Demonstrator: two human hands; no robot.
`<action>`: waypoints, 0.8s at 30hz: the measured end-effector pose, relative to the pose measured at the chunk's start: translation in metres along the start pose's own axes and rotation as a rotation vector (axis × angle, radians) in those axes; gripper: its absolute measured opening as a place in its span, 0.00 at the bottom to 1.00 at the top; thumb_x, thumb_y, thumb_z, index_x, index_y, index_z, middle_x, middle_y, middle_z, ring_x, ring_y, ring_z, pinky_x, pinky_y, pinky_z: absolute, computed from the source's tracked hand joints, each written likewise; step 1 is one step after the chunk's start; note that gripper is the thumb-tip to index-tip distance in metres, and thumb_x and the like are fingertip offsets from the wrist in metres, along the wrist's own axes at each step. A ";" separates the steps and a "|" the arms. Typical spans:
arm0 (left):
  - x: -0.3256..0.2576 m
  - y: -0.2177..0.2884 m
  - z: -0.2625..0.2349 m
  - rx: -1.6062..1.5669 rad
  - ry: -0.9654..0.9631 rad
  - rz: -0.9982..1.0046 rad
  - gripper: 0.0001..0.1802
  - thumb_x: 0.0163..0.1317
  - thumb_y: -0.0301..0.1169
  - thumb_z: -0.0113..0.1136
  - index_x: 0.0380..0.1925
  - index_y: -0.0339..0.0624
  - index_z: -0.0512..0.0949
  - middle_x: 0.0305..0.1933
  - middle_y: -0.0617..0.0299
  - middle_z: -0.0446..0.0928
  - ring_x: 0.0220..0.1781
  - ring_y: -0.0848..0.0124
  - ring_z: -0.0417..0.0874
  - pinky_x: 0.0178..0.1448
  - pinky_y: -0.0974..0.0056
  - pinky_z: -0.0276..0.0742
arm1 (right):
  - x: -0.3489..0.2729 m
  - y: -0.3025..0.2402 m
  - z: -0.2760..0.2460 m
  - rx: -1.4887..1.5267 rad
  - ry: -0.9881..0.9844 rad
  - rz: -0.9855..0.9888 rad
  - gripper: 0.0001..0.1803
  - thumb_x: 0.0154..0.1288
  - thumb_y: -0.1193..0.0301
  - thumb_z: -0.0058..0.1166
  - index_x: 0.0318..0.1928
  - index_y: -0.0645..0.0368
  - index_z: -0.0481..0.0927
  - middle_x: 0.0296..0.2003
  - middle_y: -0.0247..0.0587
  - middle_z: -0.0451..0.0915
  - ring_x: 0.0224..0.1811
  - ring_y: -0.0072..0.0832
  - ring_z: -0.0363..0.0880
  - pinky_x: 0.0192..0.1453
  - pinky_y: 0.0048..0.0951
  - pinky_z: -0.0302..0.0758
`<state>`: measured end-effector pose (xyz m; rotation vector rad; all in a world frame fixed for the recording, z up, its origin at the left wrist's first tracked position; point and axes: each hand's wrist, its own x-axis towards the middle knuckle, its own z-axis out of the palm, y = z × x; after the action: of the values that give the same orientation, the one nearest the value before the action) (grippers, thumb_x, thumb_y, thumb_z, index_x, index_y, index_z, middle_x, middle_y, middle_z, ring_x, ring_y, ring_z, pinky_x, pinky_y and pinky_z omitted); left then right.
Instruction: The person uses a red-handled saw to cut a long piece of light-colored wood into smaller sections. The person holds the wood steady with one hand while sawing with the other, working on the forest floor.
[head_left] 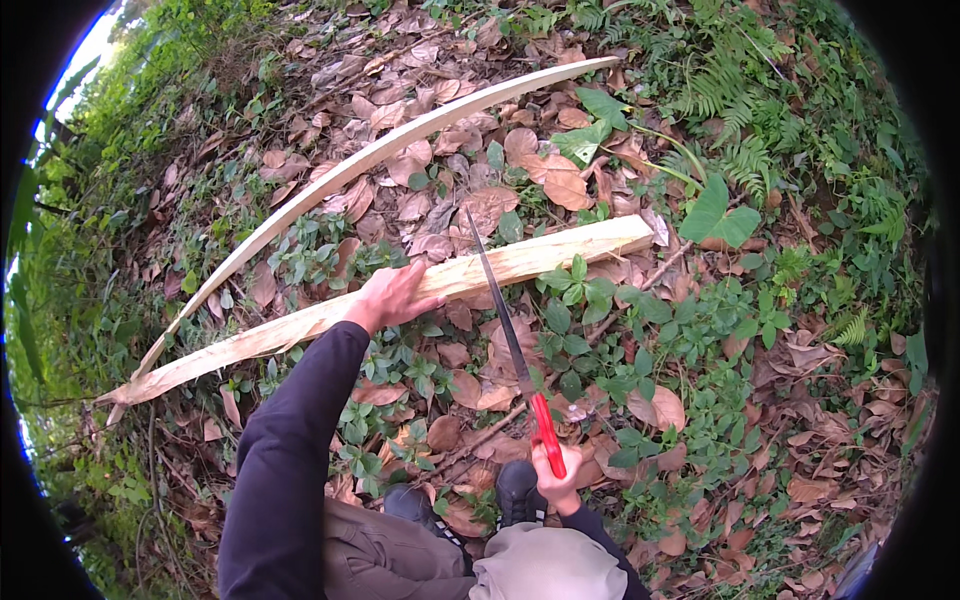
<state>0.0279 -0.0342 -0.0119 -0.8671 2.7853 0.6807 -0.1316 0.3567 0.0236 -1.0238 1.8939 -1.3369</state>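
A long, rough-hewn wooden beam [540,254] stretches across the leafy ground, from the far left to right of centre. My left hand [392,298] is wrapped over its middle, the thumb along the near side. In my right hand [556,478], just ahead of my shoes, is the red handle of a hand saw [508,335]. Its dark, narrow blade points away from me and crosses over the beam to the right of my left hand. Whether the teeth touch the wood, I cannot tell.
Beyond the beam lies a long, thin wooden plank [400,135], meeting it at the left end. Dry brown leaves, low green plants and ferns [730,90] cover the ground. A broad-leafed plant [718,212] grows near the beam's right end. My dark shoes [520,492] stand close by.
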 end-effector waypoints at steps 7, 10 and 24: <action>0.003 0.000 0.008 0.043 0.059 0.027 0.37 0.67 0.64 0.49 0.47 0.36 0.67 0.38 0.44 0.81 0.40 0.47 0.84 0.44 0.50 0.81 | 0.059 0.003 0.027 0.014 0.005 -0.008 0.11 0.59 0.74 0.58 0.21 0.62 0.75 0.14 0.43 0.70 0.14 0.35 0.74 0.23 0.33 0.67; -0.001 -0.001 0.000 0.018 -0.012 -0.013 0.37 0.67 0.65 0.49 0.48 0.36 0.68 0.38 0.43 0.81 0.40 0.46 0.84 0.45 0.49 0.81 | 0.031 -0.005 0.009 0.002 -0.033 -0.014 0.10 0.58 0.75 0.57 0.21 0.62 0.75 0.14 0.42 0.71 0.15 0.35 0.75 0.23 0.34 0.68; -0.002 0.004 -0.005 0.039 -0.029 -0.033 0.36 0.68 0.64 0.47 0.46 0.36 0.67 0.36 0.44 0.81 0.40 0.46 0.84 0.43 0.49 0.80 | -0.011 -0.015 -0.018 0.035 -0.042 -0.016 0.08 0.57 0.75 0.57 0.22 0.61 0.78 0.14 0.40 0.73 0.16 0.31 0.78 0.24 0.30 0.72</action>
<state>0.0271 -0.0323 -0.0056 -0.8871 2.7429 0.6266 -0.1364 0.3719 0.0440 -1.0430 1.8293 -1.3424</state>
